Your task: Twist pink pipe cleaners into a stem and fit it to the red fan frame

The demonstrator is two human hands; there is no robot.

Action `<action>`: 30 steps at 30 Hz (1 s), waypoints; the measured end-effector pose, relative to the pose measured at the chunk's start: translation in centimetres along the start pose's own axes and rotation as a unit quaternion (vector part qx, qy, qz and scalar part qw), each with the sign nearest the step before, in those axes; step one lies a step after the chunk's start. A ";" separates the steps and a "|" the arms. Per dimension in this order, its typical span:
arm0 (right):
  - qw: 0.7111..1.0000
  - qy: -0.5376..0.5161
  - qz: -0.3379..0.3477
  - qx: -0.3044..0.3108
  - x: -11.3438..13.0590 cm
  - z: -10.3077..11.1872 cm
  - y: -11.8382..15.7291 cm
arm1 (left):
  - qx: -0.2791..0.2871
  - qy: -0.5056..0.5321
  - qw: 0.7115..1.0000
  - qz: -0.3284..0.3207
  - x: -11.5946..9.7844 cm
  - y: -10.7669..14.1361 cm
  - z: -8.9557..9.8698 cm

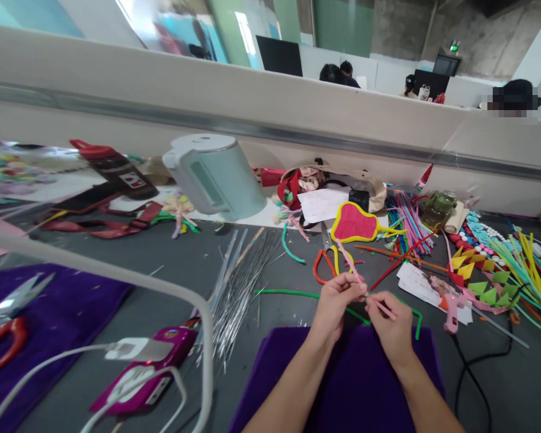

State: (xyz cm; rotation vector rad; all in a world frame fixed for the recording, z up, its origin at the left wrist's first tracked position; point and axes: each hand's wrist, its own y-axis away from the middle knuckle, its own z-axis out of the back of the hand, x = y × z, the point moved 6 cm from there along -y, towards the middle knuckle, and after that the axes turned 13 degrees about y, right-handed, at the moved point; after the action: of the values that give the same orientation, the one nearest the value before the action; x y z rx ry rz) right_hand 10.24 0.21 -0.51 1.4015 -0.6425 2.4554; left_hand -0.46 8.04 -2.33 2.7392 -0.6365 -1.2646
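Pink stem (350,260) pinched, shaping looks early

Right of centre, here's the left hand (338,296) and right hand (393,322), each grip closed on that fuzzy, nearly straight stem. Little looks formed; most shaping seems left. A green stem (293,293) runs behind, angular at its right end. Above, the yellow-rimmed paddle (354,222) looks complete. Thin silver wires (241,294) fan across the middle; velvety purple cloth (358,379) covers the bench (279,313) at lower centre.

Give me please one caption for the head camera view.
Left hand and right hand pinch a pink pipe cleaner near purple cloth, scissors and a pink glue gun.
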 end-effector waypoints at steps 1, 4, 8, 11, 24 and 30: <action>0.999 0.034 0.036 -0.009 0.4 0.2 0.1 | -0.006 -0.001 1.000 -0.002 0.0 0.0 0.0; 0.999 0.032 0.037 -0.012 0.4 0.2 0.0 | -0.006 0.006 1.000 0.005 0.1 0.2 -0.1; 0.961 -0.224 -0.155 0.051 -1.8 -1.2 -0.1 | 0.044 0.000 0.999 0.023 0.2 0.6 -1.0; 0.894 -0.375 -0.226 0.096 -2.2 -2.5 0.0 | 0.064 -0.006 0.998 0.019 0.2 0.7 -1.4; 0.996 0.062 0.051 -0.045 0.6 0.5 0.1 | 0.008 -0.046 0.999 -0.013 0.2 0.2 -0.4; 0.955 -0.245 -0.158 0.063 -1.7 -1.3 -0.1 | 0.077 -0.021 0.996 0.032 0.4 0.8 -1.4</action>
State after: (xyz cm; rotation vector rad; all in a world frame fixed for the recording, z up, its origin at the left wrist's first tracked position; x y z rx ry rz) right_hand 10.21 0.95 -2.48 2.0129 -0.3163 1.9377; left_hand 0.55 7.03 -1.52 2.7933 -0.8520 -1.3133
